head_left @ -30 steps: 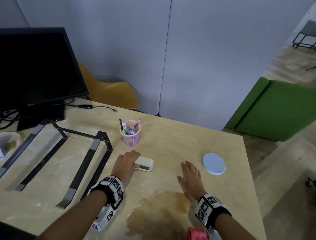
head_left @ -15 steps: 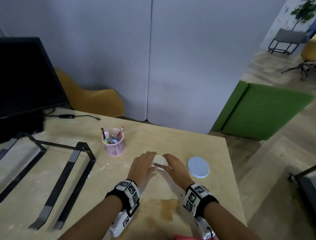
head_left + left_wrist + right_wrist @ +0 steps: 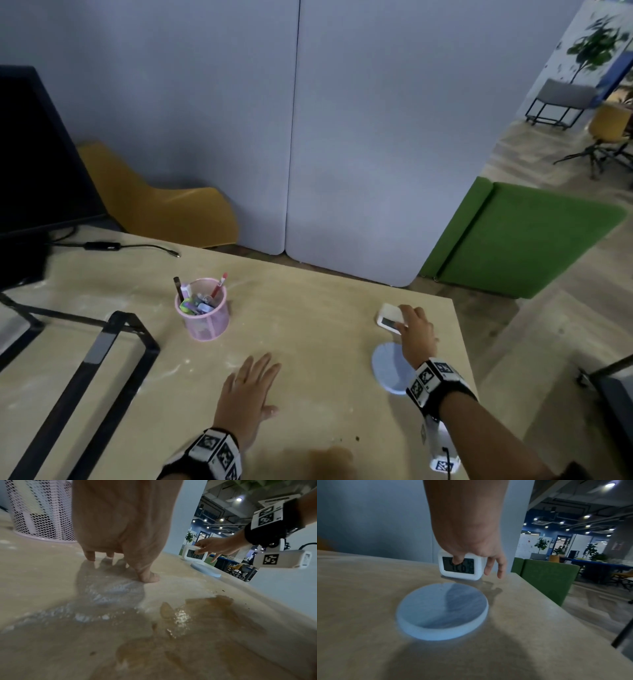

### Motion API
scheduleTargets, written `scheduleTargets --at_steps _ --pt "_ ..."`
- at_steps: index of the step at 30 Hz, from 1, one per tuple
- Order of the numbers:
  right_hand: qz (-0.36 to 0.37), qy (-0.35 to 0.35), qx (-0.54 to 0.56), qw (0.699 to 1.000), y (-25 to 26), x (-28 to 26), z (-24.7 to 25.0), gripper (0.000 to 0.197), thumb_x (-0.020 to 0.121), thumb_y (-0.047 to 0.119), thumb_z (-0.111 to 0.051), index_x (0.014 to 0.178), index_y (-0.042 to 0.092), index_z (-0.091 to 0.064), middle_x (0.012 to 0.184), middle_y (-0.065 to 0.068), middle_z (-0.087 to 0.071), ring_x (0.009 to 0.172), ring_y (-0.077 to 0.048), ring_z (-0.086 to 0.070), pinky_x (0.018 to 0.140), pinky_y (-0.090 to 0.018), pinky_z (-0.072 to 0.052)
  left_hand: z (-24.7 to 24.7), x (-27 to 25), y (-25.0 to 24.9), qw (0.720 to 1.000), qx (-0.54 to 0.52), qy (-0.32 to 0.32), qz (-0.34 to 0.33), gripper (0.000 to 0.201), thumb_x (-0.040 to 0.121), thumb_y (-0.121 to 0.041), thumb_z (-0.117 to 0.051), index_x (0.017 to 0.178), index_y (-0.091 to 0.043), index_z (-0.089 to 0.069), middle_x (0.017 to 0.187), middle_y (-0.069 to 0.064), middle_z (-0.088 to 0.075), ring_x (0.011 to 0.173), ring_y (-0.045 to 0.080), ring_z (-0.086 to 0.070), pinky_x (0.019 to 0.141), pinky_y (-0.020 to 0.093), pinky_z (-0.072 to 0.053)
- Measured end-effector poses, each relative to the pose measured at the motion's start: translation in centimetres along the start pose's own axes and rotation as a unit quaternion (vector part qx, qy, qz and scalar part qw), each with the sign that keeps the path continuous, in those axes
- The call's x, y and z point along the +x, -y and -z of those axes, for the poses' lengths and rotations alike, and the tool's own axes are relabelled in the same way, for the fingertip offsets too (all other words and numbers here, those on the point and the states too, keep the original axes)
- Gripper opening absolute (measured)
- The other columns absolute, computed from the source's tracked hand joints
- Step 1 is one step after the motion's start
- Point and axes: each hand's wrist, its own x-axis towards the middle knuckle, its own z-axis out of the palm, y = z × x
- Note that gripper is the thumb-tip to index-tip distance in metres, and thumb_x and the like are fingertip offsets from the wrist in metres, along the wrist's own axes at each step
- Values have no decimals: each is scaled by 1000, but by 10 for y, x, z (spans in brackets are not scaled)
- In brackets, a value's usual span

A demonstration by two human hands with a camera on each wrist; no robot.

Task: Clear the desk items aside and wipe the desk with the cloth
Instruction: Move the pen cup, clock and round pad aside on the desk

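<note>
My right hand (image 3: 416, 334) pinched the small white clock (image 3: 389, 319), set on the bench (image 3: 308, 325) just past the blue coaster (image 3: 442, 610) | judged light, rigid, smooth: grip its sides | left hand (image 3: 248, 394) flat, fingers straight, holding nothing; pink pen cup (image 3: 202, 310) beyond it, brown spill (image 3: 197, 616) behind it | cloth unseen

Dim, bluish light all round. Ceiling lamps (image 3: 610, 485) glow bright in the far office, slightly flared. The spill (image 3: 180, 616) near the desk's (image 3: 308, 329) front edge catches a wet glint. Soft shadows fall under the left hand (image 3: 120, 520) and across the coaster (image 3: 442, 609). Both wrist views bend at the edges; the plant (image 3: 596, 44) smears with motion blur.
</note>
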Motion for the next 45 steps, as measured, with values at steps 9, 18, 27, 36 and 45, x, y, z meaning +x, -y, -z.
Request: scheduleTargets --at_steps 9,18,27,36,45 --pt "-60 -7 -28 998 6 2 -5 44 95 16 -45 138 21 -37 138 -7 -38 122 -34 -39 96 -62 -32 14 -9 -6 1000 6 -1 -5 90 51 -49 -85 130 -36 -43 143 -12 -46 128 23 -51 90 40 -50" --pt "188 76 -8 979 73 -67 -45 59 90 40 -30 143 12 -32 151 -6 -30 141 -26 -24 115 -44 -17 25 -15 -7 995 -94 -24 26 71 80 -39 -64 141 -31 -29 155 -9 -16 146 19 -13 113 37 -20" --pt "205 191 -50 959 80 -116 -82 81 85 68 -9 150 19 -4 159 1 4 146 -17 5 117 -36 1 70 3 45 836 -362 -281 302 107 47 -23 -90 131 3 -28 129 13 -29 120 31 -32 101 41 -36" --pt "211 190 -48 958 75 -111 -87 116 56 87 17 149 22 -5 156 9 7 146 -17 4 117 -36 -2 106 49 87 792 -485 -292 227 113 57 -8 -88 144 -12 -17 135 13 -50 117 31 -53 89 32 -43" --pt "191 187 -11 963 89 -103 -69 74 88 41 -56 147 16 -19 156 -1 -15 144 -19 -15 117 -43 -15 105 46 54 776 -522 -294 194 90 64 -2 -83 137 -9 -31 120 4 -47 102 20 -52 74 19 -42"
